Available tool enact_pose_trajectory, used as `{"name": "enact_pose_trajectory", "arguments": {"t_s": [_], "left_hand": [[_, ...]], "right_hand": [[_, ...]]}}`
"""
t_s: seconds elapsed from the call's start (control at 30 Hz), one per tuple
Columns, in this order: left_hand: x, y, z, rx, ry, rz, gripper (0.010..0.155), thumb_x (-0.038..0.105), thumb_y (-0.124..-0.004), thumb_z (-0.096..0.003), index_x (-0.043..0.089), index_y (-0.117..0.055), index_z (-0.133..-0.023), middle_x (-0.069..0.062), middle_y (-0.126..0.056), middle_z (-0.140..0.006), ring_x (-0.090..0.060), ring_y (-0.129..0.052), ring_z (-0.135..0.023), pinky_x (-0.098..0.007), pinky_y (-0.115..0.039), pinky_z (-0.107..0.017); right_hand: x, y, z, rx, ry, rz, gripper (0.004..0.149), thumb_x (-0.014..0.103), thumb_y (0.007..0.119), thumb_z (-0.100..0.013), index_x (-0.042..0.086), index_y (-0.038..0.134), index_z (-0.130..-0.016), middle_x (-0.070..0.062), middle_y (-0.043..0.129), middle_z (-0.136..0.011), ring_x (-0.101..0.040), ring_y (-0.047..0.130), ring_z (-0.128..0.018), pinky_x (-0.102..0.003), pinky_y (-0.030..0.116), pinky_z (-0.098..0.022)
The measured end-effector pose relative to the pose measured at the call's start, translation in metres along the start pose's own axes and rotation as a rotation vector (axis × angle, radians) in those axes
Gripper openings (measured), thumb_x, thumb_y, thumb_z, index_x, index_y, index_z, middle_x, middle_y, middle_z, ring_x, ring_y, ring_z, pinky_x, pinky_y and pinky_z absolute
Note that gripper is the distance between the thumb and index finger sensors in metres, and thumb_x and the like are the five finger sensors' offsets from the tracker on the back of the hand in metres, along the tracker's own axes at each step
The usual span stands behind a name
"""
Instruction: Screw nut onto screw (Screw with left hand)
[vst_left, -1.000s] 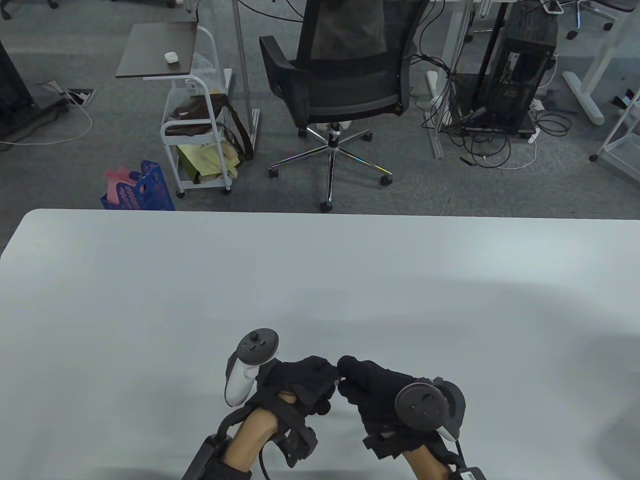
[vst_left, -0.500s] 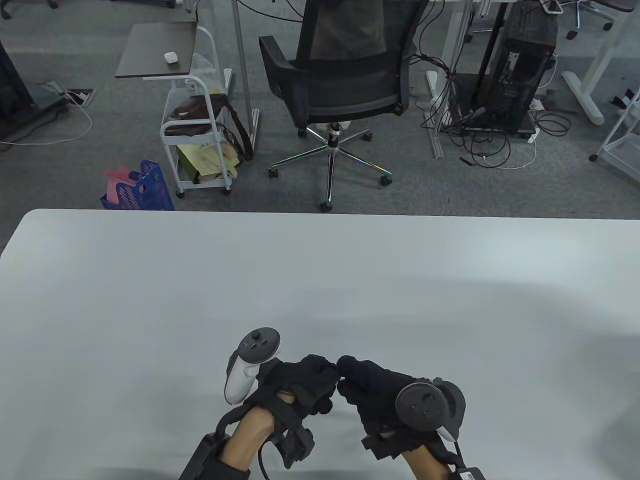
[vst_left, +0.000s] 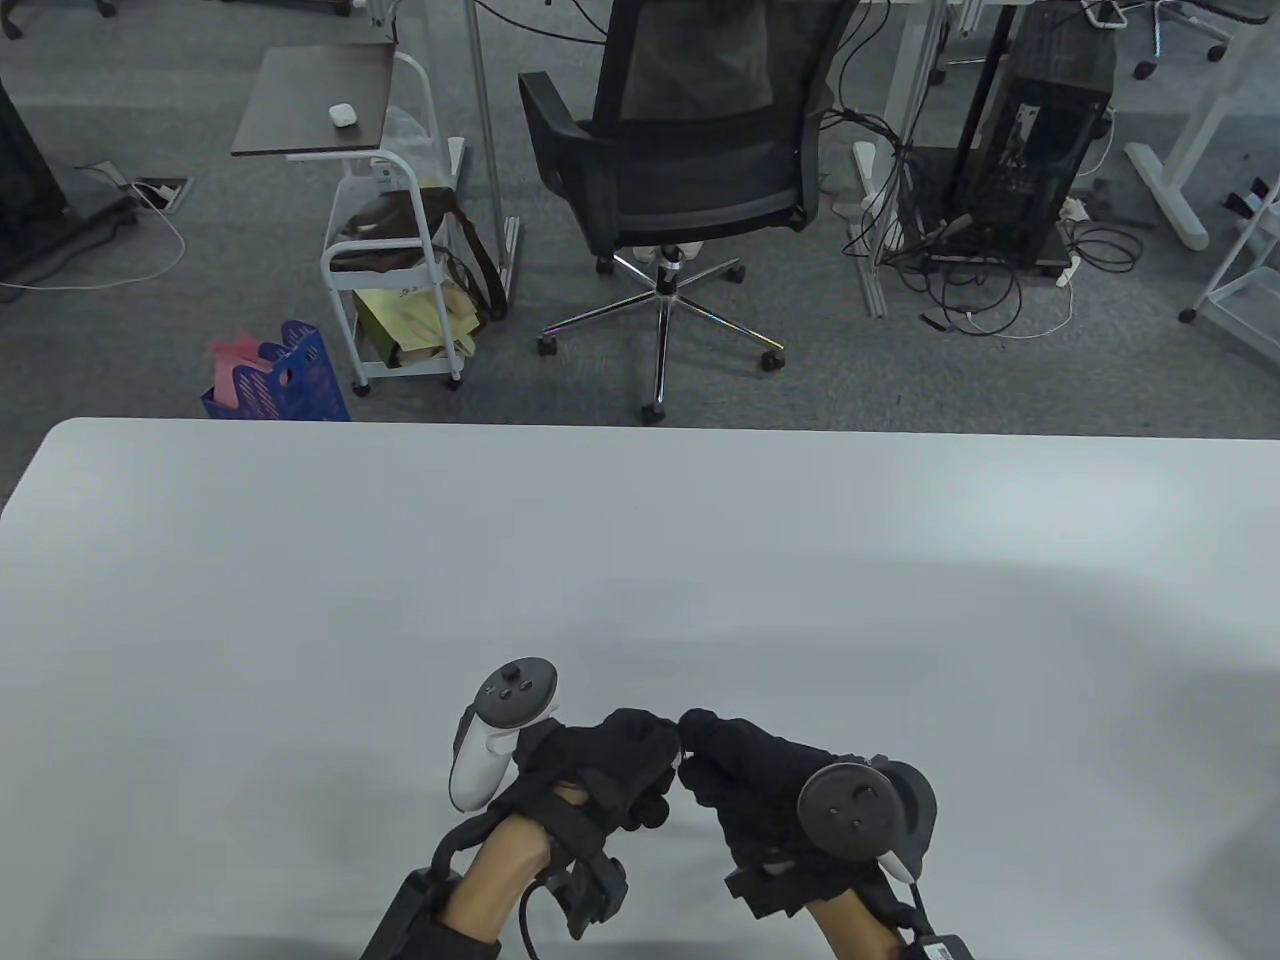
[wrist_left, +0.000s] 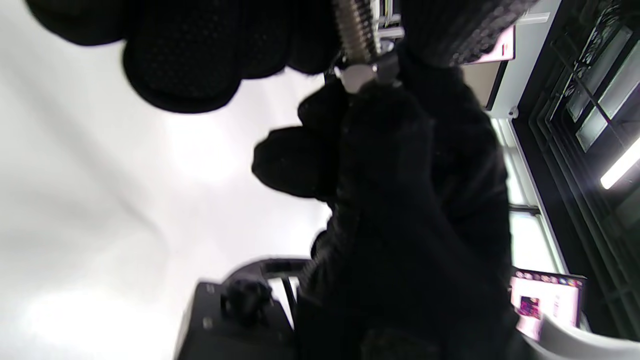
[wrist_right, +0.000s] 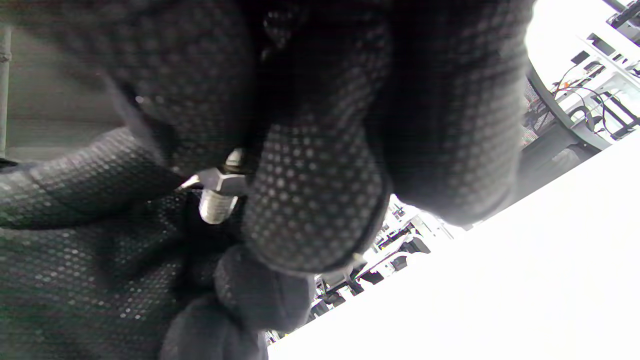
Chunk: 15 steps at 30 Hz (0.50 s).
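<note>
Nut (wrist_right: 220, 181) on screw (wrist_right: 216, 206), between both hands' fingertips (wrist_right: 310, 200).

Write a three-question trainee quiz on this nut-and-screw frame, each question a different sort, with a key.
1. True or false: the left hand and right hand meet fingertip to fingertip above the table.
2. In the right wrist view, the nut is: A) lying on the table, B) on the screw between gloved fingers, C) out of sight.
3. Fill in: the screw's bare threaded end pokes out ____ the nut there.

Key: 1 true; 2 B; 3 below.
</note>
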<state>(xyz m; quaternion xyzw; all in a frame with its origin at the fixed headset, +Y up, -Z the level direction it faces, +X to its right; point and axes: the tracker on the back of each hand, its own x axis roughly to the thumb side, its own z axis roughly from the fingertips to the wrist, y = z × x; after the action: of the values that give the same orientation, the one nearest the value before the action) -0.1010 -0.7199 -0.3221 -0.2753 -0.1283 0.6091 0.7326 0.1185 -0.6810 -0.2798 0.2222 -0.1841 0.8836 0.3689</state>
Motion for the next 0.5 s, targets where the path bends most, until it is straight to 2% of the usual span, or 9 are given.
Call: {"name": "enact_pose_trajectory", "arguments": {"t_s": [0.1,0.2,0.27,0.3,0.37,0.43,0.5], "left_hand": [[0.0029,-0.0008,-0.0006,-0.020,-0.010,-0.004,0.054,0.039,-0.072,-0.0445,0.003,-0.077,-0.084,-0.027,-0.083,-0.074,-0.044,-0.091,-0.048,-0.060,-0.070,-0.042],[0.0026,-0.0002,-0.0006,-0.071,-0.017,0.022,0.054,0.036,-0.072,-0.0451,0.005,-0.069,-0.089,-0.026,-0.077,-0.080,-0.042,-0.088,-0.052,-0.059,-0.069,-0.045],[0.0005,0.0002,-0.0001,-0.065,-0.015,0.038,0.057,0.039,-0.070,-0.0458,0.007,-0.066,-0.092,-0.026,-0.076,-0.081,-0.042,-0.088,-0.054,-0.058,-0.068,-0.046],[-0.0002,0.0003,0.0003,-0.039,-0.009,0.037,0.063,0.045,-0.069,-0.0454,0.006,-0.064,-0.094,-0.027,-0.075,-0.082,-0.043,-0.087,-0.054,-0.059,-0.068,-0.046],[0.0000,0.0006,0.0000,-0.004,-0.008,0.007,0.063,0.046,-0.070,-0.0444,0.004,-0.070,-0.091,-0.028,-0.078,-0.079,-0.045,-0.089,-0.052,-0.060,-0.069,-0.044],[0.0012,0.0000,-0.0004,-0.011,-0.014,0.004,0.059,0.044,-0.071,-0.0446,0.003,-0.077,-0.087,-0.028,-0.081,-0.077,-0.045,-0.090,-0.050,-0.060,-0.069,-0.043],[0.0034,-0.0005,-0.0006,-0.023,-0.016,-0.014,0.054,0.038,-0.072,-0.0447,0.003,-0.076,-0.085,-0.027,-0.081,-0.076,-0.044,-0.090,-0.049,-0.060,-0.069,-0.043]], "right_hand": [[0.0003,0.0004,-0.0002,0.004,-0.003,-0.005,0.045,0.033,0.094,-0.031,0.016,0.091,-0.073,-0.005,0.106,-0.058,-0.010,0.117,-0.027,-0.036,0.103,-0.028],[0.0003,0.0005,-0.0002,0.002,0.000,-0.015,0.045,0.033,0.094,-0.031,0.016,0.091,-0.073,-0.005,0.106,-0.058,-0.010,0.117,-0.027,-0.036,0.103,-0.028],[-0.0001,0.0002,-0.0002,-0.003,0.000,-0.013,0.045,0.033,0.094,-0.031,0.016,0.091,-0.073,-0.005,0.106,-0.058,-0.010,0.117,-0.027,-0.036,0.103,-0.028],[-0.0003,0.0001,-0.0001,-0.001,0.000,-0.010,0.045,0.033,0.094,-0.031,0.016,0.091,-0.073,-0.005,0.106,-0.058,-0.010,0.117,-0.027,-0.036,0.103,-0.028],[-0.0007,0.0003,0.0001,-0.001,0.002,-0.008,0.045,0.033,0.094,-0.031,0.016,0.091,-0.073,-0.005,0.106,-0.058,-0.010,0.117,-0.027,-0.036,0.103,-0.028],[-0.0004,0.0003,0.0000,0.002,0.002,-0.005,0.045,0.033,0.094,-0.031,0.016,0.091,-0.073,-0.005,0.106,-0.058,-0.010,0.117,-0.027,-0.036,0.103,-0.028],[0.0001,0.0002,0.0000,0.002,0.002,-0.014,0.045,0.033,0.094,-0.032,0.016,0.091,-0.073,-0.005,0.106,-0.058,-0.010,0.117,-0.027,-0.036,0.103,-0.028]]}}
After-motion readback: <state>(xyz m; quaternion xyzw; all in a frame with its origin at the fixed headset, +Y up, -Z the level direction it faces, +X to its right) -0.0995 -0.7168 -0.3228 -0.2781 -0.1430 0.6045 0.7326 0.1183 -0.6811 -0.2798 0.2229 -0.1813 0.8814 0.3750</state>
